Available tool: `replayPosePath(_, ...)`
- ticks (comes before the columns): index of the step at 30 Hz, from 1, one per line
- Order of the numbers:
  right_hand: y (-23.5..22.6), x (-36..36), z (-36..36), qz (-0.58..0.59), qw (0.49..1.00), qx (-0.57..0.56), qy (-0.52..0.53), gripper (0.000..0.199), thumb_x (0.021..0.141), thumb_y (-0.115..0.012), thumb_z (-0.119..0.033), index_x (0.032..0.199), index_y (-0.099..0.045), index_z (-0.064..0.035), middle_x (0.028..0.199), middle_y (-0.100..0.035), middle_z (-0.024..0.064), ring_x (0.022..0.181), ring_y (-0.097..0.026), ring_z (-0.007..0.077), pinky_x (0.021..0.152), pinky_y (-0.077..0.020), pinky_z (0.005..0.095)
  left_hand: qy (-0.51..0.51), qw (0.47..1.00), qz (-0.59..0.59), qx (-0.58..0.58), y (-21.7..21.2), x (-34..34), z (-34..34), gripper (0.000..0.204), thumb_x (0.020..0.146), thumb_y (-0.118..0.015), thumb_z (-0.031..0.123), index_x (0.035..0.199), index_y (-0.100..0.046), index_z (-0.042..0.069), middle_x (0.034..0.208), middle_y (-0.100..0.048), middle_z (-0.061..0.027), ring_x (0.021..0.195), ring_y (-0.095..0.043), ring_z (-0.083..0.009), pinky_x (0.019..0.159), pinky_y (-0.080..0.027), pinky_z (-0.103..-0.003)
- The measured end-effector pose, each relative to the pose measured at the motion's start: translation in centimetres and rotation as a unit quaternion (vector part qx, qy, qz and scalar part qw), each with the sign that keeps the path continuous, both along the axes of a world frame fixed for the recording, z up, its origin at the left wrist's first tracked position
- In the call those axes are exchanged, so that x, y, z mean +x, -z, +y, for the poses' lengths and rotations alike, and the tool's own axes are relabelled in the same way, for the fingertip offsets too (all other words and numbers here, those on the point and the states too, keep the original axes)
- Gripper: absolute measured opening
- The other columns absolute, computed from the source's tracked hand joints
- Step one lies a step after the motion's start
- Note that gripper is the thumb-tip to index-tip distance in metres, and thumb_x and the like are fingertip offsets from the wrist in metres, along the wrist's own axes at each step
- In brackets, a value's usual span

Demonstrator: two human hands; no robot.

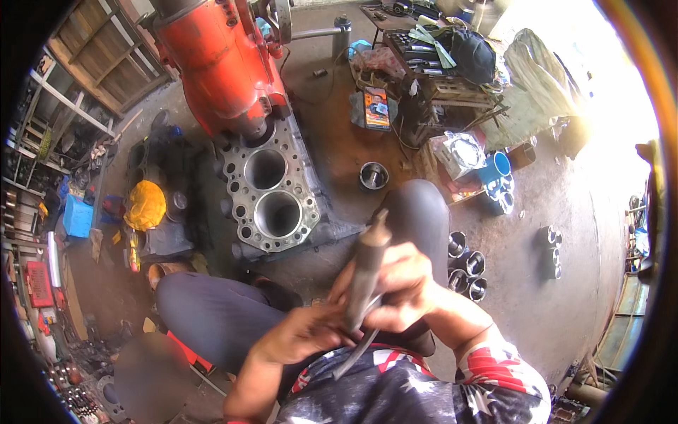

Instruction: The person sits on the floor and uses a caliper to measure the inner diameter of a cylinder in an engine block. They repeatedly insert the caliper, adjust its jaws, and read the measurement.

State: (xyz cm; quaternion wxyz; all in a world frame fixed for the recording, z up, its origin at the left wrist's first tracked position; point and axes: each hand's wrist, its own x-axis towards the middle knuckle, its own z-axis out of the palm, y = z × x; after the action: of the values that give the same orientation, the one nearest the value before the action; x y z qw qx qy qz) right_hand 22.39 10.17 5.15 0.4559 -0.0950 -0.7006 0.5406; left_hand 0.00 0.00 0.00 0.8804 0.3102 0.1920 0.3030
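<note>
In front of my chest, both hands grip a grey cylindrical tool with a narrow tapered tip pointing up and away from me. Its exact kind I cannot make out. My right hand wraps around its middle from the right side. At the lower end, the fingers of my left hand are closed on it and partly blurred. A thin grey strip sticks out below the hands, toward my shirt. Beyond my knees lies an engine block with round cylinder bores, and a red machine stands over its far end.
Right of the block are a piston and a phone. Several metal cylindrical parts stand by my right knee, near a blue cup. A tool-laden bench is farther back. A yellow bundle and cluttered shelves are left.
</note>
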Motion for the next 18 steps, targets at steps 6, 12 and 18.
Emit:
replayPosePath(6,-0.4,-1.7,-2.0,0.057,0.998,-0.018,-0.007,0.009,0.085,-0.076,-0.006,0.089,-0.073,0.0026,0.086,-0.074,0.0178,0.074,-0.074,0.0267,0.064,-0.0589,0.0341,0.033,0.999,-0.01,0.003,-1.0,2.1,-0.7,0.028,0.098,-0.066,0.006,0.123,-0.062,-0.004,0.104,-0.072,-0.0111,0.095,-0.072,-0.0215,0.089,-0.056,-0.034)
replayPosePath(12,-1.8,-2.7,-1.3,-0.103,0.993,0.048,0.009,0.046,0.076,-0.079,-0.006,0.121,-0.071,-0.0024,0.108,-0.066,0.0154,0.095,-0.067,0.029,0.081,-0.0556,0.0379,-0.112,0.991,0.065,0.012,-1.8,0.6,-1.8,0.039,0.093,-0.071,0.005,0.129,-0.059,-0.004,0.108,-0.07,-0.0075,0.099,-0.068,-0.0152,0.09,-0.055,-0.03)
replayPosePath(18,-2.7,-5.5,-1.2,-0.287,0.957,-0.031,0.015,0.07,0.077,-0.083,-0.005,0.142,-0.06,-0.0141,0.1,-0.063,0.011,0.092,-0.063,0.0275,0.083,-0.0523,0.0393,-0.295,0.93,0.189,0.114,-2.0,-1.4,-1.6,0.047,0.093,-0.073,0.005,0.136,-0.056,-0.005,0.111,-0.069,-0.0049,0.099,-0.067,-0.01,0.088,-0.054,-0.024)
